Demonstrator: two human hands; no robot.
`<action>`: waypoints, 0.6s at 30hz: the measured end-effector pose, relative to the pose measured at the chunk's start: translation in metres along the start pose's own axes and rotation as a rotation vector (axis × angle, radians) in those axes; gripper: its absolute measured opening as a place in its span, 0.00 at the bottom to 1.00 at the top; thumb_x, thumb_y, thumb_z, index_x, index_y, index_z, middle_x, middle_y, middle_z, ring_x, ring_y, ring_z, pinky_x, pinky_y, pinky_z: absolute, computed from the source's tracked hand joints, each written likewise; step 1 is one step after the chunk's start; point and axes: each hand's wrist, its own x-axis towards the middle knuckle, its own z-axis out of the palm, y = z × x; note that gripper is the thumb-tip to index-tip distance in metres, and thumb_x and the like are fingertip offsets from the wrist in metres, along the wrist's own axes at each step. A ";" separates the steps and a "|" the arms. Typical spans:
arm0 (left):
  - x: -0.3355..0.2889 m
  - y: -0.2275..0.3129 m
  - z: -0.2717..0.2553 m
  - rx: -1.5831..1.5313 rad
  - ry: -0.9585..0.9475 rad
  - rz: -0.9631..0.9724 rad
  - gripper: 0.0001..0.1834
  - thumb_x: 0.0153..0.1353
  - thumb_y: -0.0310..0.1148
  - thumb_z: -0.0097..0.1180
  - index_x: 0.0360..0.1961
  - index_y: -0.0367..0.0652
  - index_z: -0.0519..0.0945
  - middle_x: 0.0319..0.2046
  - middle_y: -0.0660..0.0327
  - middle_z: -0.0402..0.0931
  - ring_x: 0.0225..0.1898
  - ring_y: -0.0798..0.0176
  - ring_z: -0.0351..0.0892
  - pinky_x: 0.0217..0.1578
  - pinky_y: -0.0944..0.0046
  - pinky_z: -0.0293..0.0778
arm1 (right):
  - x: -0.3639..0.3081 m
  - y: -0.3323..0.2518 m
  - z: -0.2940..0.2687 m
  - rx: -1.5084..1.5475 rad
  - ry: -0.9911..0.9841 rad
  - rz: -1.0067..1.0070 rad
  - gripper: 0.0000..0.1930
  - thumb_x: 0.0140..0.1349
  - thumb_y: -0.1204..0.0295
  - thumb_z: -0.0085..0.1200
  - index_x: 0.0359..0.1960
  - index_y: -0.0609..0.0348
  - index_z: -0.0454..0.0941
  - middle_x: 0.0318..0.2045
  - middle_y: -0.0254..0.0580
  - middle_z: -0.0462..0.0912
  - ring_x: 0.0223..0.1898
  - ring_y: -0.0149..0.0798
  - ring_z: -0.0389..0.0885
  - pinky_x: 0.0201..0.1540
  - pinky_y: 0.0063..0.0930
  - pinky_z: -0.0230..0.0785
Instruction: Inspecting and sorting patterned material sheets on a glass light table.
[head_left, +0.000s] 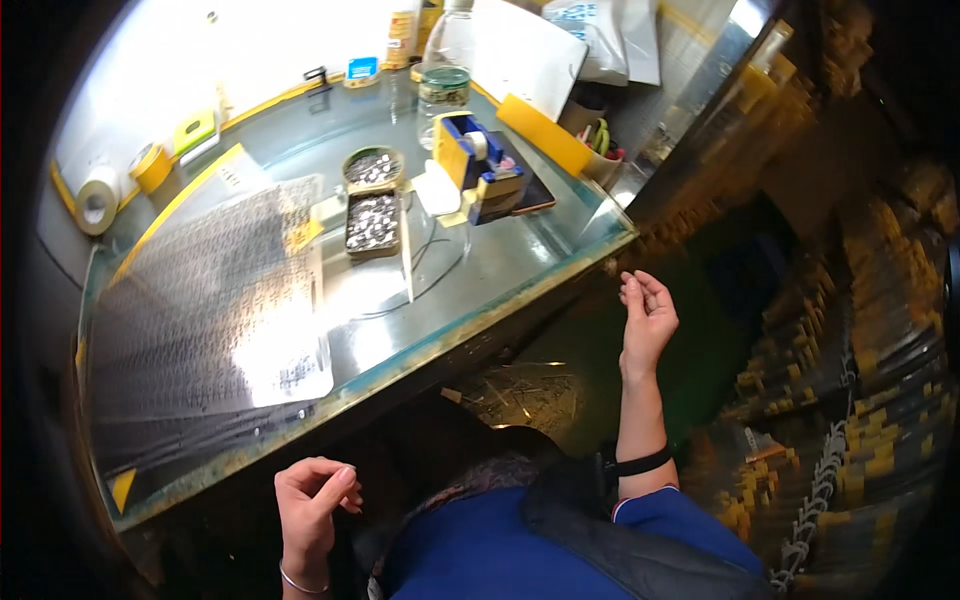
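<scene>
My left hand (315, 500) hovers in front of the glass-topped table (480, 335), near its lower left edge. Its fingers are curled in with the thumb laid against them, and nothing shows between them. Off the table's right front corner, my right hand (650, 318) is raised with thumb and fingers drawn together. Whether they pinch something tiny cannot be made out. On the table, a round tin (373, 168) and a square tin (372, 224) of small shiny pieces stand together. Left of them lies a large translucent sheet (200, 310) covered in rows of small marks.
A blue and yellow tape dispenser (478, 165) stands right of the tins, by a clear plastic bottle (445, 85). Tape rolls (97, 200) sit at the far left. A thin dark cable (435, 270) curves across the glass. Racks with yellow tags (870, 430) blur along the right.
</scene>
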 end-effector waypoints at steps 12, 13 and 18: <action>0.003 -0.003 -0.006 0.023 0.007 -0.030 0.05 0.53 0.26 0.59 0.27 0.33 0.79 0.20 0.57 0.77 0.18 0.68 0.76 0.18 0.73 0.72 | 0.011 0.012 -0.005 -0.144 0.066 -0.055 0.11 0.55 0.79 0.58 0.39 0.67 0.73 0.34 0.43 0.81 0.35 0.27 0.78 0.39 0.17 0.71; 0.003 -0.003 -0.006 0.024 0.007 -0.030 0.05 0.53 0.26 0.59 0.27 0.33 0.79 0.20 0.57 0.77 0.18 0.68 0.76 0.18 0.73 0.72 | 0.011 0.012 -0.004 -0.143 0.067 -0.054 0.11 0.55 0.79 0.58 0.39 0.67 0.73 0.34 0.43 0.81 0.35 0.27 0.78 0.39 0.17 0.71; 0.006 -0.003 -0.001 0.037 -0.003 -0.032 0.06 0.53 0.26 0.59 0.27 0.32 0.79 0.19 0.57 0.77 0.18 0.68 0.76 0.18 0.72 0.72 | 0.012 0.014 -0.004 -0.237 0.124 -0.138 0.09 0.54 0.80 0.59 0.36 0.66 0.74 0.31 0.41 0.82 0.32 0.25 0.79 0.35 0.17 0.71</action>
